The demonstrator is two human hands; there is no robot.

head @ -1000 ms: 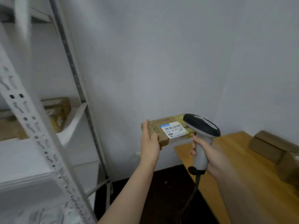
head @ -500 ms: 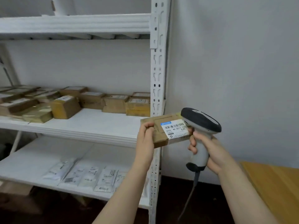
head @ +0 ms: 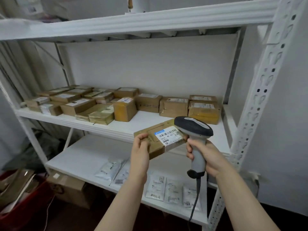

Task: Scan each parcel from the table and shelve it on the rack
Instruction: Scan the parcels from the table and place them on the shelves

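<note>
Left hand: My left hand [head: 140, 152] gripped the left end of the parcel [head: 155, 147], with fingertips on its top.
Right hand: My right hand [head: 206, 157] was curled tight round the handle of the scanner [head: 194, 129].
Scanner: Its dark head sat just over the right end of the parcel. I could not tell if they touched. Its cord [head: 195, 202] hung down from the handle.
Parcel: It was a flat brown box. I held it up in the air, a bit tilted, in front of the rack [head: 260, 90]. Its white sticker [head: 170, 135] faced up at me.
Middle shelf: On the middle shelf [head: 150, 120], behind the parcel, lots of brown boxes [head: 125, 109] sat close together.
Bottom shelf: On the bottom shelf [head: 86, 155], flat white bags [head: 156, 185] lay near the front.
Floor: A cardboard box [head: 71, 189] sat under the rack. A red bin [head: 25, 202] was off to the left.
</note>
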